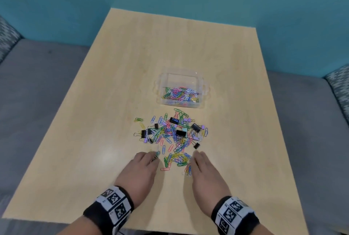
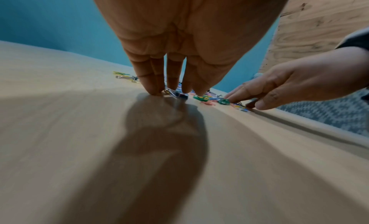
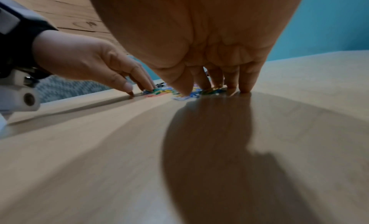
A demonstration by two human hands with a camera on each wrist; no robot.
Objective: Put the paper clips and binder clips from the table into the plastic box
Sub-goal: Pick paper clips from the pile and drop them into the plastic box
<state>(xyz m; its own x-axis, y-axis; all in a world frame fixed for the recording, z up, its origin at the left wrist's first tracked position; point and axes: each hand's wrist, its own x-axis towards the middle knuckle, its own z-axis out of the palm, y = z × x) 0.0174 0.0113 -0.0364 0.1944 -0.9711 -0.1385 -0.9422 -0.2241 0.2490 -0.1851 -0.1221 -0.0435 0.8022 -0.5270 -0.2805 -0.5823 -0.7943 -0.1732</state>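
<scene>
The small near clump of paper clips point(image 1: 177, 159) is lying between the two hands, on the near side of the plastic box point(image 1: 182, 89), with the main pile of paper and binder clips point(image 1: 170, 130) in between. The left hand point(image 1: 141, 168) and right hand point(image 1: 204, 170) are bracketing the clump, fingers straight, fingertips point(image 2: 153, 91) touching the table point(image 1: 113, 102), gripping nothing.

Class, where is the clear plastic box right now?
In the head view, the plastic box sits on the table right of centre, just beyond the clip pile.
</scene>
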